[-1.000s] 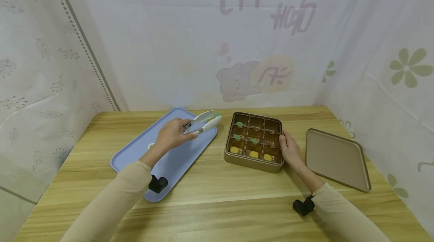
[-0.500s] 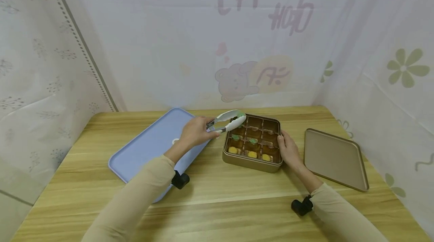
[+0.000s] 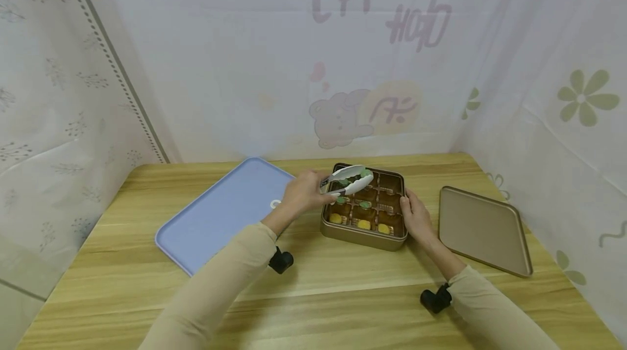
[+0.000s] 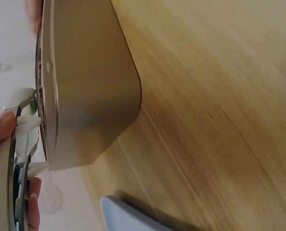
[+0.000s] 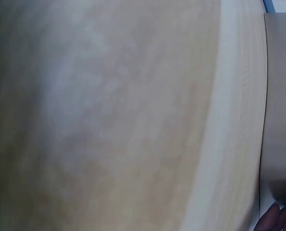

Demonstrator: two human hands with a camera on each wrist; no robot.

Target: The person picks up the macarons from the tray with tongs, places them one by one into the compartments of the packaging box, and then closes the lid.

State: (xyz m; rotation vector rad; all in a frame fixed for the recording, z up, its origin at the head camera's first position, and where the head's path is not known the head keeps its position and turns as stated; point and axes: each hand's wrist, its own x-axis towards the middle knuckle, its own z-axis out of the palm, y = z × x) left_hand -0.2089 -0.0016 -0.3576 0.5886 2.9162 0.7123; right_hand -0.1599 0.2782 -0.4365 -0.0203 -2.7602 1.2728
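My left hand (image 3: 302, 195) holds a pair of tongs (image 3: 359, 183) with white tips above the far part of a gold tin (image 3: 362, 237). Between the tips is a small green piece (image 3: 366, 173), also visible in the left wrist view beside the tin's rim. A brown divided insert (image 3: 389, 200) fills the tin. Yellow pieces (image 3: 363, 224) sit in its near row, and green pieces (image 3: 364, 204) in compartments behind them. My right hand (image 3: 418, 220) grips the tin's right side, thumb at the rim; its other fingers are partly hidden.
A blue tray (image 3: 210, 219) lies at the left, partly under my left forearm, with a white ring-like mark (image 3: 275, 204) near the wrist. The tin's flat lid (image 3: 482, 230) lies to the right. Printed cloth (image 3: 235, 67) hangs behind the wooden table (image 3: 343, 295).
My left hand has carried the tongs and green piece rightward from above the blue tray to over the tin. My right hand has stayed at the tin's side.
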